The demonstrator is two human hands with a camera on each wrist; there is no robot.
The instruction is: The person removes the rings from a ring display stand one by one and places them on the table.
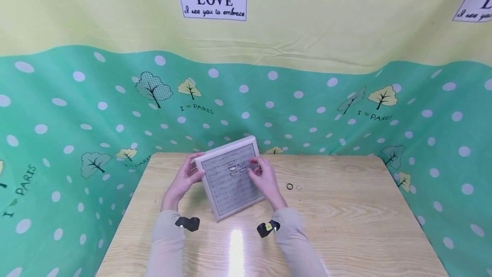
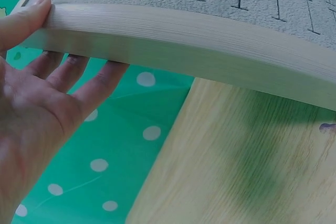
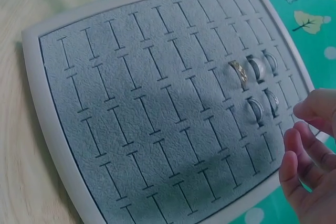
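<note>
While left hand (image 1: 183, 179) gripped the tray (image 1: 230, 191) frame at 9 o'clock, right hand (image 1: 263, 177) hovered curled, empty; tray looked stiff, light.

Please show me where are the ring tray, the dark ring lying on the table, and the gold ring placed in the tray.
ring tray (image 3: 47, 103): right wrist view, on its pale frame at the left edge.
dark ring (image 1: 290, 186): head view, on the band, right of the tray.
gold ring (image 3: 238, 72): right wrist view, on the band standing in its slot.

One ring tray (image 1: 230, 183), five rings in it (image 3: 255, 88), two loose rings on the table (image 1: 294, 187).
</note>
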